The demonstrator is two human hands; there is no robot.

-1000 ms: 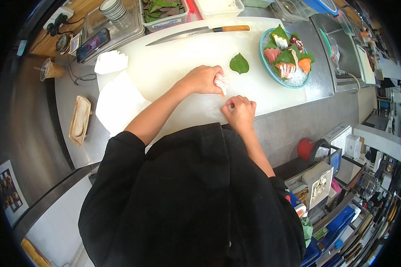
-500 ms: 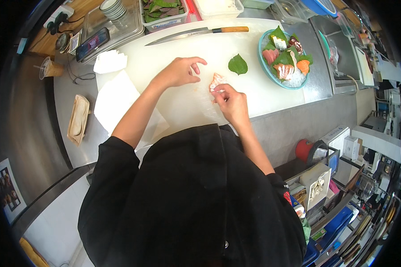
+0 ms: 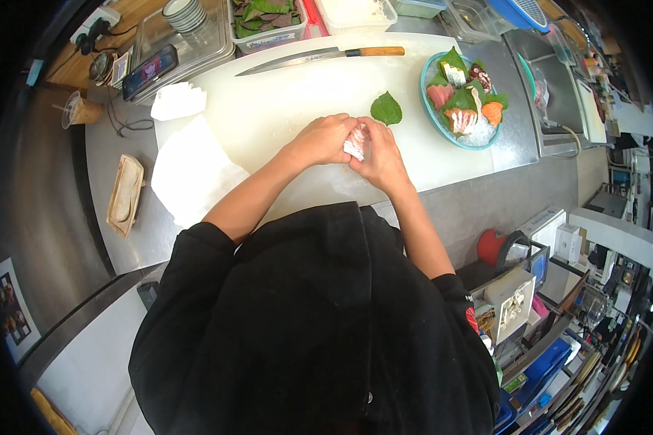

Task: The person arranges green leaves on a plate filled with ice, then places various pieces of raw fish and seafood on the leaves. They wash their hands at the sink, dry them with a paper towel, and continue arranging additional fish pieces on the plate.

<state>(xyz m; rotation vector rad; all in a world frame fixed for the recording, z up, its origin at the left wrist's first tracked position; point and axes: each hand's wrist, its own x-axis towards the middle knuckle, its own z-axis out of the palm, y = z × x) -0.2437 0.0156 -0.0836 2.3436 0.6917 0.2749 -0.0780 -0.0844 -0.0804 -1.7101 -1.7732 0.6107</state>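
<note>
Pale pink and white slices of raw fish point(image 3: 356, 142) are pinched between my two hands, just above the white cutting board point(image 3: 283, 87). My left hand point(image 3: 325, 139) closes on their left side, and my right hand point(image 3: 379, 156) grips them from the right. Part of the fish is hidden by my fingers. Right beside my right fingertips lies a green shiso leaf point(image 3: 387, 109). Farther right, a light blue bowl point(image 3: 429, 109) holds ice, leaves and several kinds of sliced raw fish. A long knife point(image 3: 319, 56) with a wooden handle rests along the board's far edge.
White paper sheets point(image 3: 192, 174) and a folded white cloth point(image 3: 178, 101) lie at the left. Beyond the board stand a tub of leaves point(image 3: 268, 32) and a white tub point(image 3: 355, 14). A phone point(image 3: 151, 72) leans at the far left; a wooden tray point(image 3: 125, 194) sits nearer. A sink point(image 3: 551, 58) is at right.
My left hand has moved right and closed on the fish beside my right hand. The fish has been lifted and gathered between both hands.
</note>
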